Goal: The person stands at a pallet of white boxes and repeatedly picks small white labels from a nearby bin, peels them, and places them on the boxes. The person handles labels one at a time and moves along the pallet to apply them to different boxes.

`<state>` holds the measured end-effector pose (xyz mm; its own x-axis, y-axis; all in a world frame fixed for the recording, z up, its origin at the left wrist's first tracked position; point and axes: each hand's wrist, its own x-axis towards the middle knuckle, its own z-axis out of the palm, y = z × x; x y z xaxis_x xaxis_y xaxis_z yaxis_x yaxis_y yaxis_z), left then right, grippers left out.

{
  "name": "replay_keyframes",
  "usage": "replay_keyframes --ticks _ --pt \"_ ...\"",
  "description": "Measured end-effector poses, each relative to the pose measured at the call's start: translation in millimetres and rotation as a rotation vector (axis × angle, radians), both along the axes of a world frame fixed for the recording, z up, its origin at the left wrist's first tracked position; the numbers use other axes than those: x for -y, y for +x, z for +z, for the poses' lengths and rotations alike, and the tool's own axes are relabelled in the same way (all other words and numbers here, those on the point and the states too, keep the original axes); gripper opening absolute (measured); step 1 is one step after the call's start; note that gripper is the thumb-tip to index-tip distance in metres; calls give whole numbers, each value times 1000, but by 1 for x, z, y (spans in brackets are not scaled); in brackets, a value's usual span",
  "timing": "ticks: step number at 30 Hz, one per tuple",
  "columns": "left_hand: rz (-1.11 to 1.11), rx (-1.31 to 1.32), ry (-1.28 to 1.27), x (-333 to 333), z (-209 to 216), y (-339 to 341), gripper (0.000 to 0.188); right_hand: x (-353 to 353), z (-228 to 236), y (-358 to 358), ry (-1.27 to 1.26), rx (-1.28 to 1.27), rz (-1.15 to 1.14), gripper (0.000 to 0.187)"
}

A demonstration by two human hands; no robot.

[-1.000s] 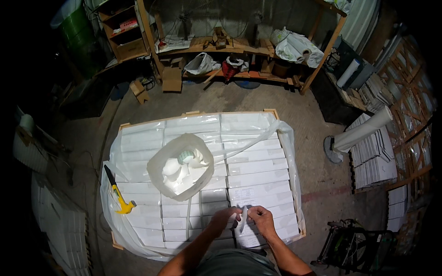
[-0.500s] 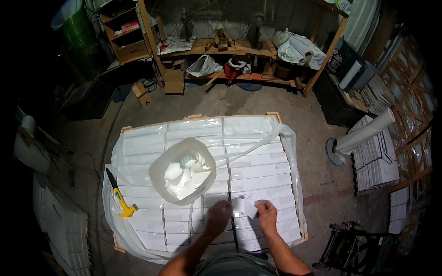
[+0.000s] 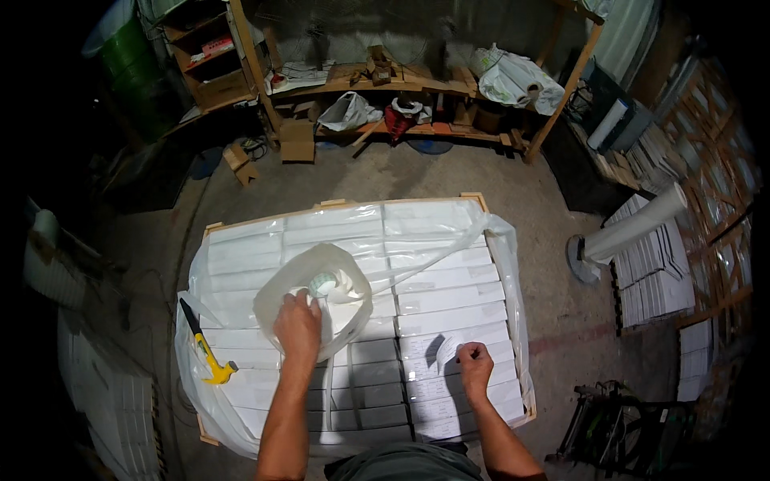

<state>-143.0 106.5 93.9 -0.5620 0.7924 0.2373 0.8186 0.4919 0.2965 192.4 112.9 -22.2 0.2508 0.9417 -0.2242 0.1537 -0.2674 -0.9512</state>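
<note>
A pale translucent plastic tub [image 3: 269, 289] stands on a pallet of white boxes, holding white paper pieces [image 3: 347, 293] and a pale green roll [image 3: 322, 284]. My left hand [image 3: 297, 325] is down at the tub's near left side, fingers curled over the white pieces. Its fingertips are hidden, so what they grip cannot be made out. My right hand [image 3: 475, 369], closed in a pinch, holds a curled white label [image 3: 450, 350] by its edge. The label hangs just above the box tops, beside printed sheets [image 3: 431, 389] lying on them.
A yellow hammer [image 3: 214, 365] with a black handle lies at the left of the white boxes [image 3: 449, 297], which have plastic film [image 3: 501, 240] around their edges. Behind is a wooden workbench [image 3: 433, 80]. A tall film roll [image 3: 638, 220] leans at the right, near a dark wheeled frame [image 3: 630, 433].
My left hand has gone from beside the label to the tub, up and leftward. My right hand has kept the label and shifted slightly right. The label now hangs curled.
</note>
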Motion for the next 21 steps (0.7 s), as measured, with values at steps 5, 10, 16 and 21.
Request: replay_keyframes --ticks 5,10,16,21 --pt "-454 555 21 16 -41 84 27 4 18 -19 98 390 130 19" --pt "-289 762 -265 14 -83 149 45 3 26 -29 100 428 163 20" --pt "-469 639 -262 28 -176 154 35 -6 -11 -22 -32 165 35 20" --pt "-289 859 -288 -1 -154 146 32 -20 -26 -20 -223 -84 -57 16"
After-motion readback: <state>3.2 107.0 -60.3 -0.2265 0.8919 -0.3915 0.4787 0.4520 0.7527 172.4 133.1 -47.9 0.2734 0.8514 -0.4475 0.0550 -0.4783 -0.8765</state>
